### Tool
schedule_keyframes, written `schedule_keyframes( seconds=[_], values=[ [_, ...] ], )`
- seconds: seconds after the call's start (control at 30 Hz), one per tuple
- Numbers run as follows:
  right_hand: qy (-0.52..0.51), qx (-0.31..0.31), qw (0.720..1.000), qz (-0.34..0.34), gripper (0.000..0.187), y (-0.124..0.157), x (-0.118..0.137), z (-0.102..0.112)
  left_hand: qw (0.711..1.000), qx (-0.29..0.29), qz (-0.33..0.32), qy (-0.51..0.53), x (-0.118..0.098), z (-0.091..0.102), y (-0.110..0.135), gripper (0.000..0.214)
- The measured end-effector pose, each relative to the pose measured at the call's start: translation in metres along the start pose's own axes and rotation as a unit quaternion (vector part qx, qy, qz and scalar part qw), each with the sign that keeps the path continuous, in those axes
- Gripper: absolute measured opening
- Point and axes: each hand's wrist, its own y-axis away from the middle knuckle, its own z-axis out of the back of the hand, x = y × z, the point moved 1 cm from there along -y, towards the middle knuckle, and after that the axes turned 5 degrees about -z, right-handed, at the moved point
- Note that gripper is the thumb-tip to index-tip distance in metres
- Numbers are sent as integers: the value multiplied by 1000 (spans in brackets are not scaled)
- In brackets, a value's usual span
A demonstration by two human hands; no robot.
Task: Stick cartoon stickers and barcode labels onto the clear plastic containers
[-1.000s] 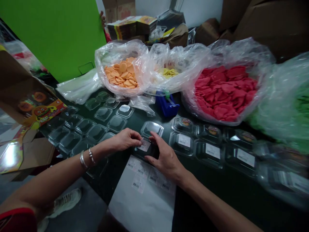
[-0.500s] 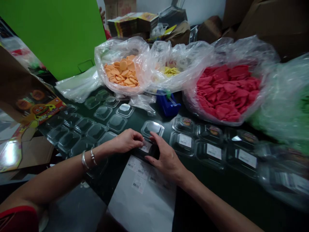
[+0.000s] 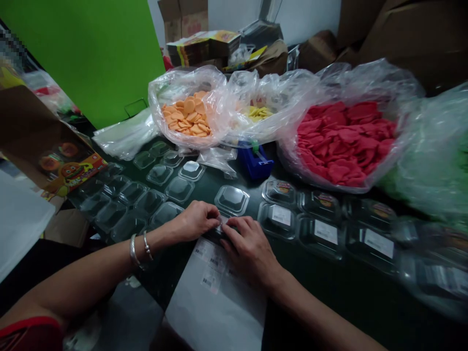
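A clear plastic container with a white label sits between my two hands, mostly hidden by the fingers. My left hand, with bangles at the wrist, is closed in a pinch at the label's left edge. Bent over the container's right side, the fingers of my right hand touch the label, thumb against the near side. Just below lies a white sheet of barcode labels, its upper right part under my right hand. Behind the hands stands an unlabelled clear container.
Labelled containers stand in rows on the right, unlabelled ones on the left. A blue tape dispenser is behind. Bags hold orange discs, yellow pieces and red pieces. A printed carton stands far left.
My right hand's fingers have come down onto the label, closer to my left hand. My left hand keeps its pinch. The whole view has shifted slightly.
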Motion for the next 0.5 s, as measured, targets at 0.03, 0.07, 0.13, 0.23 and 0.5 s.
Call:
schedule_keyframes(
  seconds=[0.03,0.07,0.13,0.23,0.5],
  values=[
    [5,1,1000,2,17,0,0,-1,1000,-22,-3,-19,0,-1,1,17],
    [10,2,1000,4,15,-1,0,-2,998,-53,-7,-46,1,-2,2,23],
    [16,5,1000,8,13,-3,0,-4,984,-117,-28,-131,1,-4,3,38],
    [11,19,1000,5,11,-7,1,-5,954,-96,-102,-265,-1,-6,3,21],
    [19,18,985,-170,22,47,-16,62,914,-78,-221,-332,-29,-39,44,21]
  ],
)
